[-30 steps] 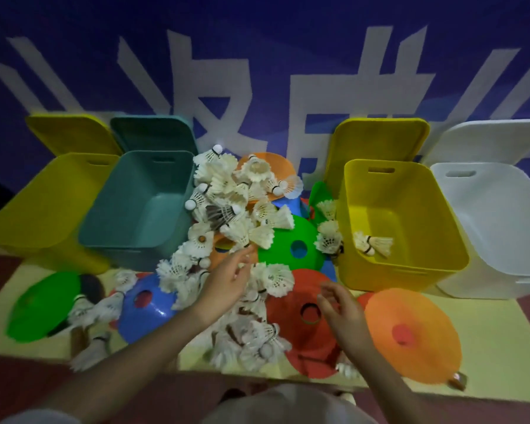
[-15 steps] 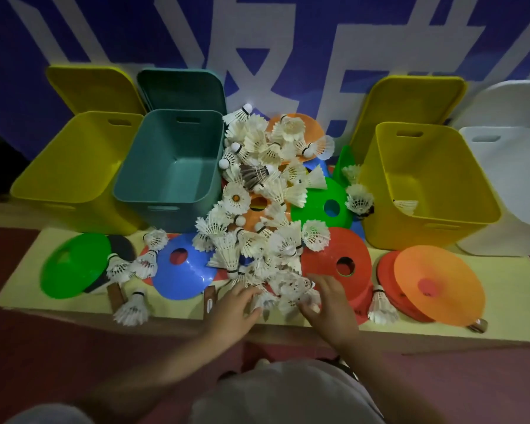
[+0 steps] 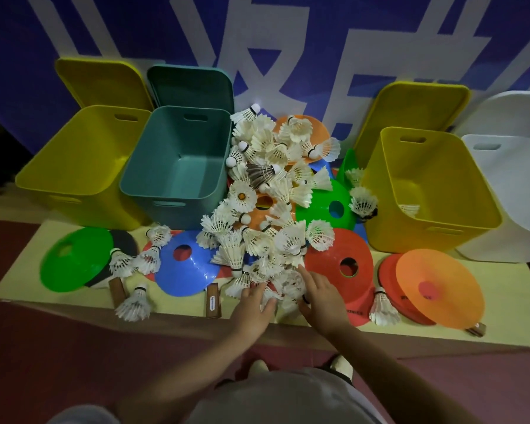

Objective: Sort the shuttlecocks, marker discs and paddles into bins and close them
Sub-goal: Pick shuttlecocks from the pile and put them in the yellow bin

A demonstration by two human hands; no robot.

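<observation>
Both hands work the near edge of the shuttlecock pile (image 3: 266,209), which runs as a long heap from the 12 o'clock side of the desk (image 3: 502,304) down toward 6 o'clock, lying over several marker discs. The left hand (image 3: 253,304) rests with spread, relaxed fingers on the lowest shuttlecocks, and the right hand (image 3: 320,296) sits just beside it at 3 o'clock, fingers extended into the same feathers; neither visibly holds one yet. The loose shuttlecocks lie directly at 12 o'clock from both hands, touching the fingertips, so the coming scoop looks like a gathering between the two palms.

One shuttlecock shows inside the right yellow bin (image 3: 432,191), at about 2 o'clock from the hands, so that bin seems the likely destination and the right hand is nearer to it. The teal bin (image 3: 178,166) and left yellow bin (image 3: 74,160) stand open at 10 to 11 o'clock, the white bin (image 3: 514,194) at 3 o'clock. A paddle handle (image 3: 212,301) lies just at 9 o'clock from the left hand.
</observation>
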